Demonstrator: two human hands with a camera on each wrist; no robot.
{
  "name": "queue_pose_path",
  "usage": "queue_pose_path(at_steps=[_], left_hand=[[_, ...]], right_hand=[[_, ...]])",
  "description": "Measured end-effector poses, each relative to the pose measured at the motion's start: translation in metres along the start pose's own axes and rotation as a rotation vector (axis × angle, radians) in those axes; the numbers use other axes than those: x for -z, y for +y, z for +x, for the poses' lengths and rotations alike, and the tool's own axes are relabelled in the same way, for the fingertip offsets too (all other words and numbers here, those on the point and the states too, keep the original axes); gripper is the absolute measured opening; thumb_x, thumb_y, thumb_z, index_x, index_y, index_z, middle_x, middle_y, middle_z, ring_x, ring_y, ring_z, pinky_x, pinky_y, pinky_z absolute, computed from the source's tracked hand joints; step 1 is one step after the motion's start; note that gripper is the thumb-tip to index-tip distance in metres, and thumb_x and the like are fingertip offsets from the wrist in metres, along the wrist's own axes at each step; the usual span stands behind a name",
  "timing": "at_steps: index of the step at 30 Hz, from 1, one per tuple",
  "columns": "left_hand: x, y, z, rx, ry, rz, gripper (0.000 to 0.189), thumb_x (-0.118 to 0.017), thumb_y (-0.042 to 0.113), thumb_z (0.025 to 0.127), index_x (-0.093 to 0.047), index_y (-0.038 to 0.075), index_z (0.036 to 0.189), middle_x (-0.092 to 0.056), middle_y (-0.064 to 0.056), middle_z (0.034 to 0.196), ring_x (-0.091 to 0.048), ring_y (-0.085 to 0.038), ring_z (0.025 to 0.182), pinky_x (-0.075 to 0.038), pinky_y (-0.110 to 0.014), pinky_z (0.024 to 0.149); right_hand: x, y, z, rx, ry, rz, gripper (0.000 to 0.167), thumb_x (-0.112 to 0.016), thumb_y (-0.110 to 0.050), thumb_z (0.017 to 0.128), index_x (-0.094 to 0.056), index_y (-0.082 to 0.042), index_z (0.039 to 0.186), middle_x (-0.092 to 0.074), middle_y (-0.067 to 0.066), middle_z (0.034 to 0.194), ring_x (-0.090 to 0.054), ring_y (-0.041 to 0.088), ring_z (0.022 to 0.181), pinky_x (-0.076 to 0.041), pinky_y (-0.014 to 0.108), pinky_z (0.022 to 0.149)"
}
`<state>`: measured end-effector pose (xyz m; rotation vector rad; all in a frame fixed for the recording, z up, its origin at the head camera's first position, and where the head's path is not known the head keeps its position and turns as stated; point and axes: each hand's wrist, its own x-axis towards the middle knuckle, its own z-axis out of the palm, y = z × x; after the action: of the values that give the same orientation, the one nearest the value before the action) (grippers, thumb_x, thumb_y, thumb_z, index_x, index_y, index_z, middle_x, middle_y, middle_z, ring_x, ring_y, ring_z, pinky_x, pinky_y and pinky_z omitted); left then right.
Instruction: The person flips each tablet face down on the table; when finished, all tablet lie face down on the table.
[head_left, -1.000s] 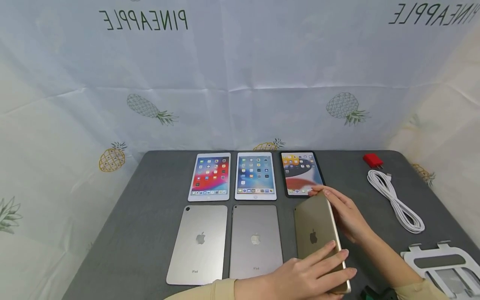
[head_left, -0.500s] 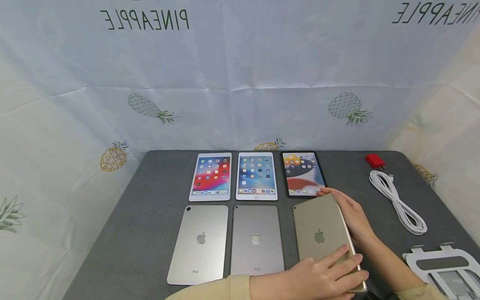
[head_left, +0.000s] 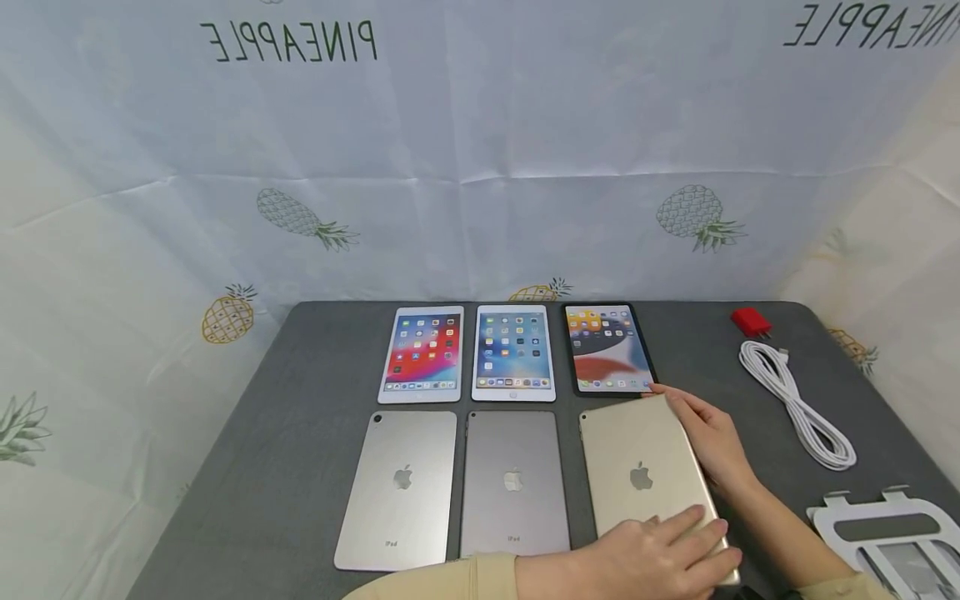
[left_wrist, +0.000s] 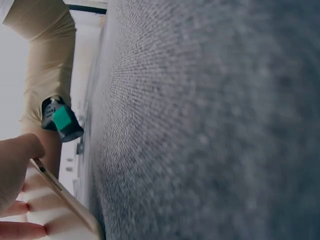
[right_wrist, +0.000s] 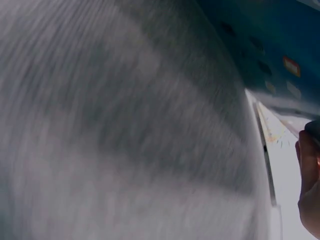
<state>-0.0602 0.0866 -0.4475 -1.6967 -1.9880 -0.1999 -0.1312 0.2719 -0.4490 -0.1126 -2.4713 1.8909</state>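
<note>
A gold iPad [head_left: 617, 454] lies back up in the near row, its right side raised a little off the mat. My left hand [head_left: 648, 557] grips its near right corner, fingers across the back. In the left wrist view the thumb and fingers of my left hand [left_wrist: 12, 172] pinch the iPad's edge [left_wrist: 67, 195]. My right hand [head_left: 711, 437] holds the far right corner, fingertips close to the black-framed tablet [head_left: 609, 350]. From the right wrist, the gold iPad's lit screen [right_wrist: 280, 45] faces down over the mat, with part of my right hand [right_wrist: 310, 195] at the edge.
Left of the gold iPad lie a grey iPad [head_left: 517, 454] and a silver iPad [head_left: 393, 508], backs up. Two white tablets, one red-screened [head_left: 420, 354], one blue-screened [head_left: 513, 354], lie behind. At right are a red charger [head_left: 750, 321], a coiled white cable [head_left: 795, 408] and a white stand [head_left: 885, 504].
The gold iPad has tipped down from a steep tilt to nearly flat on the mat. Both hands have moved right and lower with it, keeping their hold.
</note>
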Motion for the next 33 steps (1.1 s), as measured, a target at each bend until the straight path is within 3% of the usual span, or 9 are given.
queue_pose_path(at_steps=[3, 6, 10, 14, 18, 21, 28, 33], left_hand=[[-0.004, 0.001, 0.002, 0.002, -0.002, 0.043, 0.039, -0.040, 0.029, 0.101, -0.061, 0.017, 0.132, -0.060, -0.003, 0.131, -0.055, -0.017, 0.121, -0.051, -0.013, 0.075], [-0.008, 0.003, 0.003, 0.009, -0.014, 0.101, 0.036, -0.041, 0.031, 0.100, -0.065, 0.021, 0.126, -0.062, 0.001, 0.125, -0.057, -0.014, 0.117, -0.051, -0.012, 0.070], [-0.011, 0.003, 0.002, -0.010, -0.097, 0.161, 0.035, -0.041, 0.033, 0.101, -0.065, 0.023, 0.123, -0.062, 0.002, 0.125, -0.057, -0.011, 0.117, -0.050, -0.012, 0.071], [-0.013, 0.003, 0.002, -0.017, -0.189, 0.180, 0.034, -0.042, 0.037, 0.100, -0.064, 0.026, 0.124, -0.061, 0.004, 0.127, -0.055, -0.010, 0.118, -0.050, -0.013, 0.074], [-0.017, 0.004, 0.000, -0.006, -0.176, 0.214, 0.031, -0.045, 0.043, 0.098, -0.066, 0.030, 0.117, -0.062, 0.010, 0.120, -0.055, -0.006, 0.115, -0.050, -0.011, 0.070], [-0.018, 0.002, -0.001, 0.013, -0.164, 0.195, 0.031, -0.047, 0.047, 0.097, -0.066, 0.031, 0.114, -0.062, 0.013, 0.118, -0.054, -0.003, 0.116, -0.049, -0.010, 0.068], [-0.022, -0.002, -0.004, 0.055, -0.219, 0.033, 0.037, -0.048, 0.050, 0.098, -0.064, 0.028, 0.123, -0.061, 0.013, 0.126, -0.050, -0.001, 0.123, -0.047, -0.008, 0.072], [-0.023, -0.002, -0.005, 0.054, -0.253, -0.016, 0.039, -0.047, 0.049, 0.100, -0.063, 0.028, 0.128, -0.060, 0.013, 0.130, -0.048, -0.001, 0.125, -0.046, -0.008, 0.074]], right_hand=[[0.002, 0.006, 0.001, 0.008, 0.031, -0.132, 0.051, -0.051, -0.042, 0.101, -0.057, -0.005, 0.135, -0.071, -0.010, 0.096, -0.068, 0.014, 0.071, -0.055, 0.033, 0.054], [0.004, 0.009, 0.003, 0.032, 0.020, -0.211, 0.048, -0.054, -0.039, 0.100, -0.060, -0.004, 0.133, -0.072, 0.003, 0.099, -0.066, 0.012, 0.072, -0.054, 0.032, 0.057], [0.008, 0.012, 0.006, 0.081, -0.008, -0.362, 0.042, -0.058, -0.035, 0.099, -0.063, -0.004, 0.128, -0.069, 0.016, 0.109, -0.063, 0.012, 0.081, -0.052, 0.028, 0.063], [0.011, 0.013, 0.008, 0.111, -0.026, -0.515, 0.040, -0.061, -0.033, 0.097, -0.065, -0.004, 0.124, -0.067, 0.016, 0.110, -0.059, 0.017, 0.088, -0.049, 0.029, 0.066], [0.013, 0.015, 0.009, 0.128, -0.045, -0.568, 0.038, -0.064, -0.030, 0.095, -0.067, -0.003, 0.122, -0.065, 0.013, 0.106, -0.054, 0.017, 0.083, -0.045, 0.030, 0.064], [0.014, 0.016, 0.011, 0.144, -0.060, -0.585, 0.037, -0.065, -0.029, 0.095, -0.067, -0.004, 0.121, -0.063, 0.011, 0.104, -0.052, 0.018, 0.083, -0.043, 0.031, 0.064], [0.014, 0.015, 0.013, 0.172, -0.079, -0.604, 0.036, -0.064, -0.030, 0.095, -0.068, -0.005, 0.120, -0.061, 0.008, 0.099, -0.051, 0.017, 0.080, -0.041, 0.031, 0.063], [0.015, 0.014, 0.013, 0.156, -0.090, -0.613, 0.036, -0.065, -0.030, 0.095, -0.068, -0.005, 0.120, -0.060, 0.006, 0.096, -0.050, 0.017, 0.079, -0.041, 0.031, 0.062]])
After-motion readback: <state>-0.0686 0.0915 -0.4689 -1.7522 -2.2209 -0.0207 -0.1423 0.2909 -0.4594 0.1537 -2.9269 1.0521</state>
